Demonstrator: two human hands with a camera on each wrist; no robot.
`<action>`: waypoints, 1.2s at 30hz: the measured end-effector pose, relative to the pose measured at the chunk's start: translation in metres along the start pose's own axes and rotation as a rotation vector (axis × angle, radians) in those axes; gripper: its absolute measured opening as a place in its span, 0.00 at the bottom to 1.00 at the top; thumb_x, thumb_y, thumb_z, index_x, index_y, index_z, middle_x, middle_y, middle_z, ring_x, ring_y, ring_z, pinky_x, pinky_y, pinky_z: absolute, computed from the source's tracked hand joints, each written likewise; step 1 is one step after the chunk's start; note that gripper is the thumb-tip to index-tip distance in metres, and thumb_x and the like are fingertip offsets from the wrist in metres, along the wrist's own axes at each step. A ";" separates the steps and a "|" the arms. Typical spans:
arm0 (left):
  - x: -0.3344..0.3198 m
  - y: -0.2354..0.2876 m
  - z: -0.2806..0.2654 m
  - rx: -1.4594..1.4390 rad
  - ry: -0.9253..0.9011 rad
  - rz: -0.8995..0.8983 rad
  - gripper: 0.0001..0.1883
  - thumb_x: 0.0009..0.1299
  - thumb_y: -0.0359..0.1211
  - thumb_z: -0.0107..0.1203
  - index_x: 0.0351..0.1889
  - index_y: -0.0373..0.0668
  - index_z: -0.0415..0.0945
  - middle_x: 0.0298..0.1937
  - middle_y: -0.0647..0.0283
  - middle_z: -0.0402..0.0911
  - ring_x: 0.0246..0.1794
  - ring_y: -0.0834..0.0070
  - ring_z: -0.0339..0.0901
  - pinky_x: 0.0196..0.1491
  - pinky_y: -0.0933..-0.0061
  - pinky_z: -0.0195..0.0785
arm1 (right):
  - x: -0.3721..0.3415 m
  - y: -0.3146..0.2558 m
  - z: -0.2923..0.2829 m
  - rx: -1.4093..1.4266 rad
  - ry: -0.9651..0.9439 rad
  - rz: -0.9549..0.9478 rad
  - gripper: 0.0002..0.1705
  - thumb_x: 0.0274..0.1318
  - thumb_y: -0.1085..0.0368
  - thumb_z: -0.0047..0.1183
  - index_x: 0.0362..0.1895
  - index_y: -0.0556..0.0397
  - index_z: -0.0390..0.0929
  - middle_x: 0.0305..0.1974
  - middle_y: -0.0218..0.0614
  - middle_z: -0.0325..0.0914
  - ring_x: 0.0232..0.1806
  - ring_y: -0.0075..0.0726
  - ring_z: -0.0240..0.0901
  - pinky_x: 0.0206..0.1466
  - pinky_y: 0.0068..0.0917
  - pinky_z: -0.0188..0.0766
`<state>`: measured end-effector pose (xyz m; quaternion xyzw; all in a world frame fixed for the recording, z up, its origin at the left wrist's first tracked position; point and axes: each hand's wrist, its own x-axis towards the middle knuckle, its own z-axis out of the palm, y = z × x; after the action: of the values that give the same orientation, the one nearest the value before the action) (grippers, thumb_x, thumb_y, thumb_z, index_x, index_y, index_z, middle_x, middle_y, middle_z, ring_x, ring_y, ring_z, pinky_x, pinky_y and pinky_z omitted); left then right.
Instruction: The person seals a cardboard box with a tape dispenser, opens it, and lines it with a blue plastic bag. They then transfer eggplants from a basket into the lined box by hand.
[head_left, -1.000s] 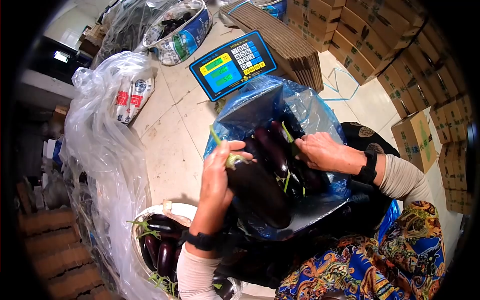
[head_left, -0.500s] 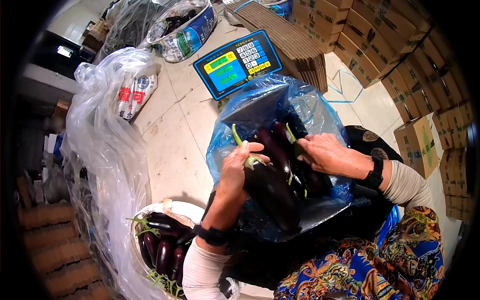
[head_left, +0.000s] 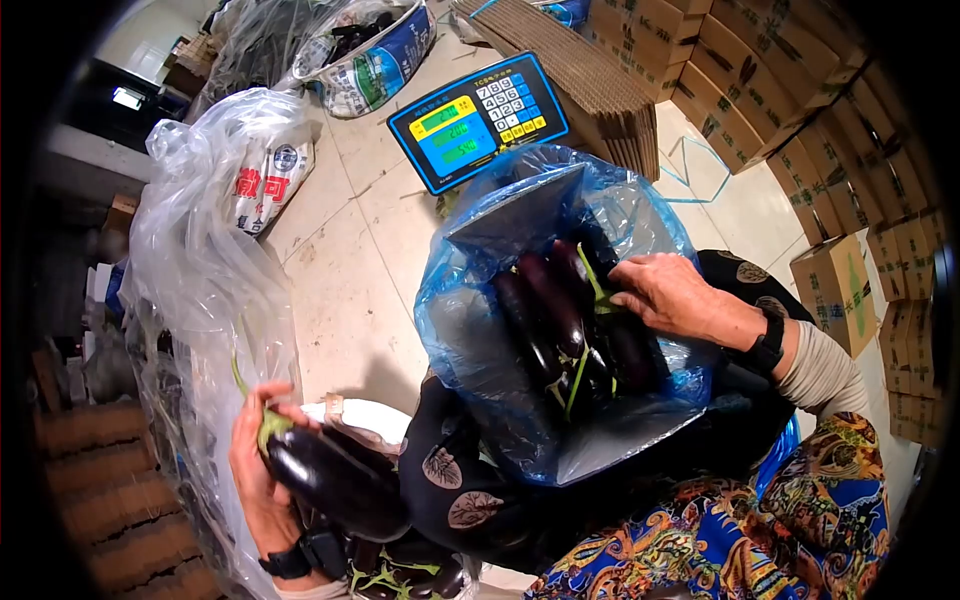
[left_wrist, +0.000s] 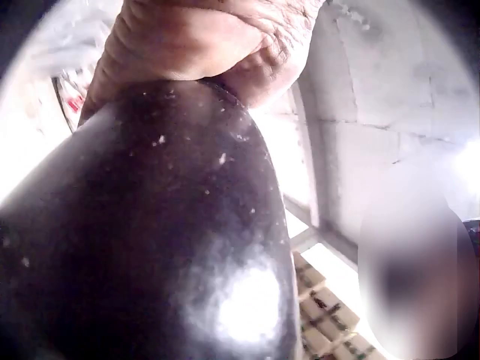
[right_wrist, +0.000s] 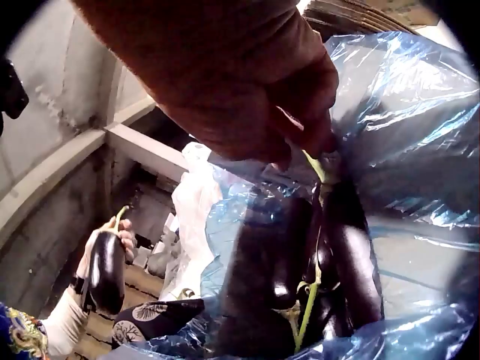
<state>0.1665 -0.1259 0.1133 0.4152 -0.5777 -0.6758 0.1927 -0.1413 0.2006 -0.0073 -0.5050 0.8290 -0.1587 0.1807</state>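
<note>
My left hand (head_left: 256, 475) grips a large, glossy dark eggplant (head_left: 340, 482) near its green cap, low at the left over a white basket (head_left: 372, 420) of eggplants. That eggplant (left_wrist: 142, 225) fills much of the left wrist view, the hand curled at its top. My right hand (head_left: 690, 305) reaches into a box lined with a blue plastic bag (head_left: 455, 345). Its fingers pinch the green stem end of an eggplant (right_wrist: 352, 247) at the right of the row. Several more eggplants (head_left: 545, 305) lie side by side in the bag, stems among them.
A digital scale display (head_left: 478, 122) stands behind the lined box. Flattened cardboard (head_left: 570, 85) leans beyond it, and stacked cartons (head_left: 750, 80) line the right. Clear plastic sheeting (head_left: 205, 270) runs down the left. A blue-and-white tub (head_left: 375, 75) sits at the back.
My left hand has carried its eggplant from above the lined box leftward and down, over the basket. My right hand stays at the box, with the stem end between its fingers now more visible.
</note>
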 end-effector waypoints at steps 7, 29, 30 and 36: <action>-0.057 -0.126 -0.098 0.195 0.169 -0.308 0.20 0.73 0.45 0.47 0.43 0.34 0.73 0.26 0.52 0.80 0.24 0.65 0.80 0.30 0.68 0.76 | -0.001 -0.003 0.003 0.006 -0.093 0.017 0.19 0.57 0.61 0.56 0.49 0.59 0.72 0.38 0.50 0.77 0.42 0.60 0.73 0.42 0.49 0.69; -0.064 -0.060 0.044 0.469 0.150 0.203 0.12 0.73 0.27 0.48 0.50 0.30 0.74 0.41 0.57 0.81 0.43 0.73 0.78 0.50 0.74 0.71 | 0.031 -0.025 0.001 0.164 0.060 -0.018 0.20 0.56 0.54 0.58 0.23 0.57 0.73 0.25 0.52 0.75 0.33 0.64 0.73 0.33 0.50 0.68; -0.065 -0.055 0.055 0.422 0.124 0.215 0.12 0.73 0.27 0.48 0.50 0.31 0.74 0.41 0.57 0.81 0.42 0.73 0.79 0.49 0.74 0.72 | 0.032 -0.024 -0.006 0.211 0.101 -0.036 0.19 0.56 0.54 0.58 0.24 0.58 0.74 0.24 0.52 0.74 0.31 0.63 0.72 0.32 0.49 0.67; -0.059 -0.064 0.100 0.273 -0.172 0.238 0.10 0.72 0.25 0.51 0.49 0.32 0.76 0.39 0.58 0.83 0.42 0.74 0.80 0.48 0.75 0.73 | 0.033 -0.027 -0.031 0.340 -0.044 0.149 0.20 0.58 0.55 0.57 0.26 0.61 0.75 0.23 0.54 0.74 0.29 0.60 0.73 0.32 0.47 0.66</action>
<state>0.1364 -0.0031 0.0719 0.3070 -0.7232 -0.5968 0.1631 -0.1486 0.1620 0.0280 -0.4076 0.8212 -0.2715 0.2929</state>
